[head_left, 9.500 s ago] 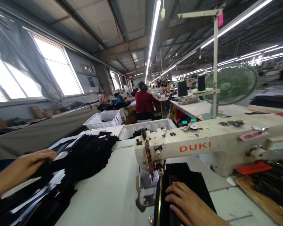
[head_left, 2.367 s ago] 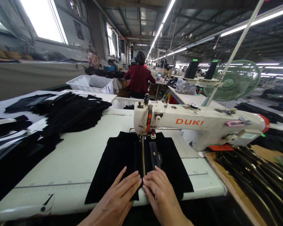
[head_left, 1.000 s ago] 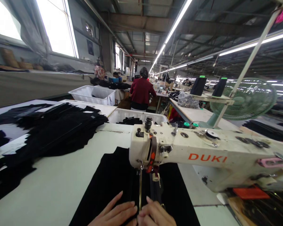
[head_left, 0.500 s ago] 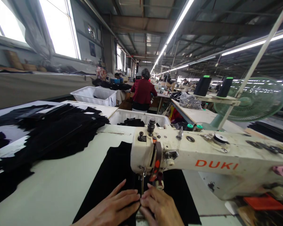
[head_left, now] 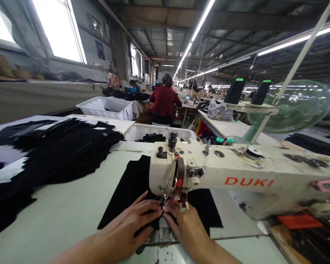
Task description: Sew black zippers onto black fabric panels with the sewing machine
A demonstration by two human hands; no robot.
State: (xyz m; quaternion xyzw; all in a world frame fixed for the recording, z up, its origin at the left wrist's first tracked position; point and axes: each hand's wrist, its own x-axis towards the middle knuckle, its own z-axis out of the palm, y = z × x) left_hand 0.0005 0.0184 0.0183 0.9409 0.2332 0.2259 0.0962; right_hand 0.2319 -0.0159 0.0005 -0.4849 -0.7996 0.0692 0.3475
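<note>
Both my hands press flat on a black fabric piece lying on the white sewing table, right at the needle of the cream DUKI sewing machine. My left hand lies on the cloth left of the presser foot, fingers spread and pointing at the needle. My right hand rests on the cloth just right of it, fingertips touching those of the left hand. The machine head hides the needle and the zipper.
A heap of black cut pieces covers the table's left side. A white bin stands behind the machine, another bin farther left. A green fan and thread cones stand right. A person in red sits ahead. Black zippers lie lower right.
The black fabric has travelled away from me under the machine. My hands have followed it forward, right up to the presser foot. The gold zipper strip is no longer visible.
</note>
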